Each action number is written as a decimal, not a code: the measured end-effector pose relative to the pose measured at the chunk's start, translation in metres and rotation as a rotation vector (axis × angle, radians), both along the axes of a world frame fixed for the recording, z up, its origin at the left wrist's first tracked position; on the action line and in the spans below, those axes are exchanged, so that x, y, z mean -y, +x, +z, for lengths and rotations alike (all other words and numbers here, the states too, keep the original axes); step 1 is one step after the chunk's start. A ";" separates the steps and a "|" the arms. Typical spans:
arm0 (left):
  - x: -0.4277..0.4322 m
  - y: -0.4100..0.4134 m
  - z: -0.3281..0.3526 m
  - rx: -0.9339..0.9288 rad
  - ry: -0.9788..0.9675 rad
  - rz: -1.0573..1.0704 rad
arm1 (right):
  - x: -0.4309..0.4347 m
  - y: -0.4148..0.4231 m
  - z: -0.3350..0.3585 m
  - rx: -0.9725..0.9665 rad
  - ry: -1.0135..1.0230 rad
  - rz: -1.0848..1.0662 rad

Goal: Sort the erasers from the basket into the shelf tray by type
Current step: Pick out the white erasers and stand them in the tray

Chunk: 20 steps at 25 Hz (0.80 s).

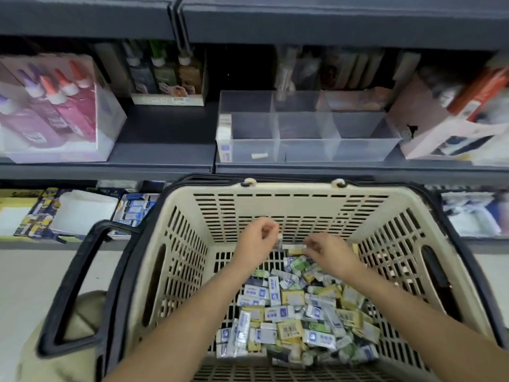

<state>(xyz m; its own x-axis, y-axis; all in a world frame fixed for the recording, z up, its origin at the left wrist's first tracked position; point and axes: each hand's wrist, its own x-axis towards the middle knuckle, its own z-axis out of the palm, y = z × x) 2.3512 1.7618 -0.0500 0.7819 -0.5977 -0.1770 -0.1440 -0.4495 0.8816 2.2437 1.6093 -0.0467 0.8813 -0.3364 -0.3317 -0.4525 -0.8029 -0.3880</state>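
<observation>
A cream plastic basket point(179, 244) with black handles sits in front of me, its floor covered by a heap of wrapped erasers point(297, 312) in blue-white, yellow and green. My left hand point(257, 239) hovers over the far end of the heap with curled fingers and pinches a small greyish eraser point(279, 241), blurred. My right hand point(329, 250) is beside it and pinches a white eraser point(294, 246) at its fingertips. On the shelf behind stands a clear divided tray point(308, 125). One white eraser point(259, 155) lies in its front left compartment.
Pink boxed glue bottles point(55, 106) stand on the shelf at left, a small bottle display point(168, 75) behind, and pink boxes point(454, 119) right of the tray. A lower shelf holds packaged stationery point(68, 213). The upper shelf edge point(248, 20) overhangs the tray.
</observation>
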 end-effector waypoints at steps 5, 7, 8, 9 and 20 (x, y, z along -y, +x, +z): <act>-0.009 -0.003 -0.046 -0.171 0.355 0.021 | -0.022 0.025 -0.032 -0.049 -0.026 -0.074; -0.011 0.000 -0.052 -0.217 0.363 0.047 | -0.035 0.038 -0.034 -0.077 -0.042 -0.162; -0.013 0.001 -0.052 -0.248 0.350 0.049 | -0.039 0.044 -0.032 -0.081 -0.051 -0.229; -0.015 0.002 -0.052 -0.279 0.340 0.039 | -0.042 0.049 -0.032 -0.079 -0.049 -0.292; -0.015 0.000 -0.029 -0.584 -0.110 0.163 | -0.041 0.036 -0.019 -0.056 0.872 -0.728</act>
